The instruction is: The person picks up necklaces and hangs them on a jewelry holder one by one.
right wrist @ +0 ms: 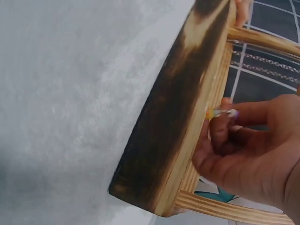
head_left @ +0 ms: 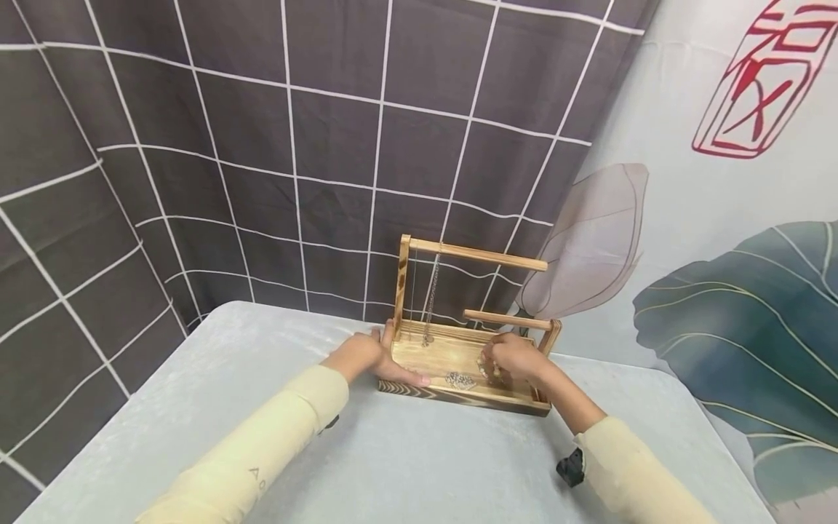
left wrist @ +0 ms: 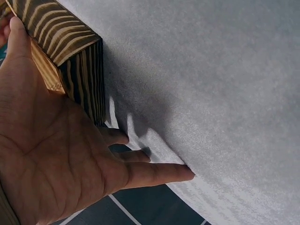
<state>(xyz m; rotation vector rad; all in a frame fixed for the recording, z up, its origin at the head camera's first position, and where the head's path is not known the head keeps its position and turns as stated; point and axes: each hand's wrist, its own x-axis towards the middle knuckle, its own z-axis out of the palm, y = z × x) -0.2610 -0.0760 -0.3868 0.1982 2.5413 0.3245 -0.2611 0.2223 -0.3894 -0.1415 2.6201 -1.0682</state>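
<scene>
A wooden jewelry stand [head_left: 458, 364] sits toward the far edge of a table [head_left: 393, 466] covered in pale grey cloth, in front of a dark grid-patterned curtain [head_left: 262, 145]. The stand is a shallow tray with two horizontal rails above it, a higher one at the back left and a lower one at the right.

The left hand [head_left: 373, 356] lies open, palm against the stand's left end, thumb along the front rim and fingers spread straight down to the cloth. The right hand [head_left: 517, 358] is curled inside the tray, fingers pinching a small beaded piece [right wrist: 224, 113] with yellow and pale beads; more of it cannot be made out. A thin chain [head_left: 430, 306] hangs from the upper rail [head_left: 478, 255], and another patterned piece [head_left: 460, 380] lies flat on the tray floor.

To handle this well, the left hand should probably keep steadying the stand so it does not slide, while the right lifts the beaded piece slowly, clear of the hanging chain.

The stand's long axis runs left to right across the table, slightly angled, its right end a little nearer the person. Its open front faces the person.
</scene>
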